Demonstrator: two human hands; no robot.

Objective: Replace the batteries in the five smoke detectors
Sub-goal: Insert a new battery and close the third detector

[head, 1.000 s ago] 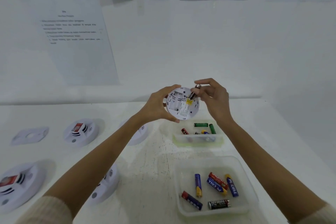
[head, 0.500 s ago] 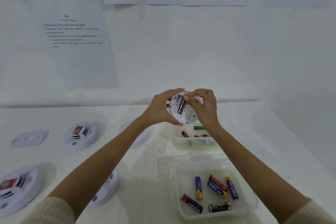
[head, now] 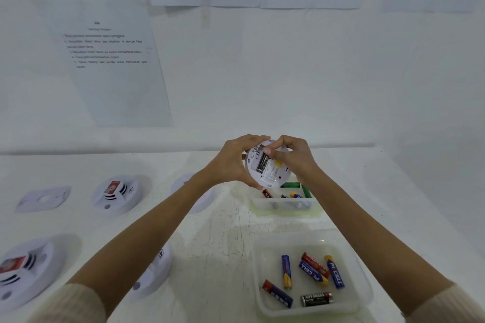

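A white round smoke detector (head: 270, 174) is held up over the table with its back side toward me. My left hand (head: 232, 162) grips its left rim. A dark battery (head: 262, 162) lies in the open compartment. My right hand (head: 291, 158) curls over the detector's right side, its fingertips pressing at the battery's upper end. Three more detectors lie on the table: one at far left (head: 118, 195), one at near left (head: 23, 270), one (head: 154, 273) partly under my left forearm. Another white detector (head: 196, 196) is mostly hidden behind that forearm.
A near clear tray (head: 364, 283) holds several coloured batteries. A smaller far tray (head: 286, 208) holds several more, green and red among them. A white mounting plate (head: 43, 199) lies at far left. Printed sheets hang on the white wall behind the table.
My right hand carried the battery from above the detector's edge down into the compartment. The battery now lies seated, and both hands with the detector have shifted slightly.
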